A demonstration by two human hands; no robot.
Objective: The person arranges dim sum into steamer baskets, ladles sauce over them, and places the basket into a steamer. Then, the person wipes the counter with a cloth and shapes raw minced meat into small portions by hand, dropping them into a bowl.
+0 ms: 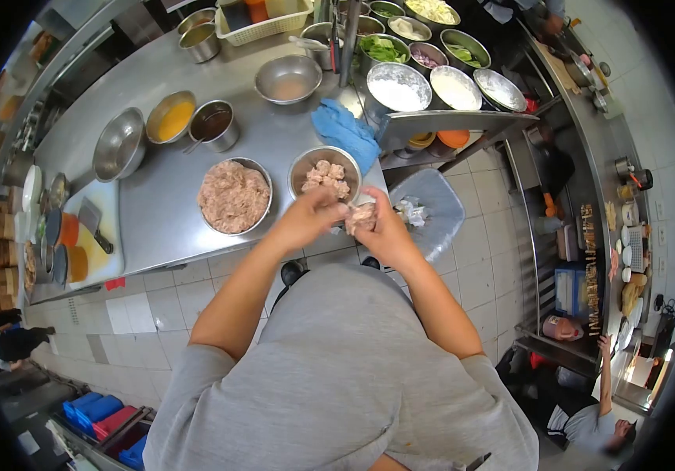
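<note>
My right hand [394, 234] is closed around a lump of raw minced meat [362, 217], just in front of the table's edge. Close beside that lump is my left hand [308, 217], slightly blurred, its fingers loosely curved and apart with nothing visible in them. Beyond my hands, a metal bowl [297, 174] contains several raw meatballs [326, 180]. To its left stands a larger metal bowl heaped with raw minced meat [234, 196]. A crumpled blue cloth [347, 133] lies right behind the meatball bowl.
Metal bowls with yellow liquid [175, 119] and dark sauce [213, 125] stand farther back. A cleaver [96, 224] rests on a white cutting board [111, 259] at left. Bowls of white powder [399, 86] sit at right, above a lined bin [443, 208]. Another person [589, 424] is at lower right.
</note>
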